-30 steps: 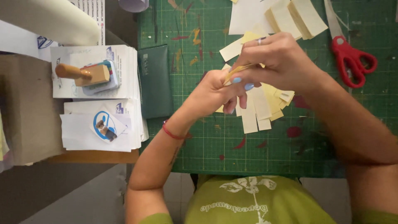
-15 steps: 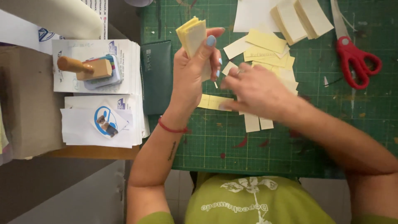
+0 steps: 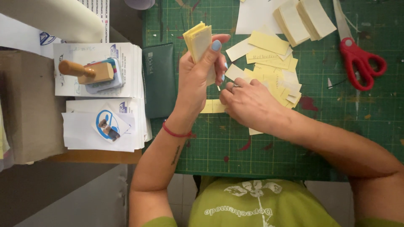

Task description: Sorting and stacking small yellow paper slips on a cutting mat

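Yellow paper slips (image 3: pixel 198 40), gathered into a small stack, stand on edge in the left hand (image 3: pixel 198 77), pinched between thumb and fingers above the green cutting mat (image 3: pixel 269 151). Just to the right, the right hand (image 3: pixel 250 103) presses palm-down on loose yellow slips (image 3: pixel 273 75) scattered flat on the mat, fingertips curled onto one strip. Red scissors (image 3: pixel 357 61) lie well apart at the right. A wooden-handled stamp (image 3: pixel 86 72) rests on white leaflets (image 3: pixel 101 126) at the worktop's left.

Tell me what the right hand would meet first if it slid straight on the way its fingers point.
Probably the left hand: the right hand points left and slightly up the mat, fingertips near the left palm's base, with a yellow strip under them.
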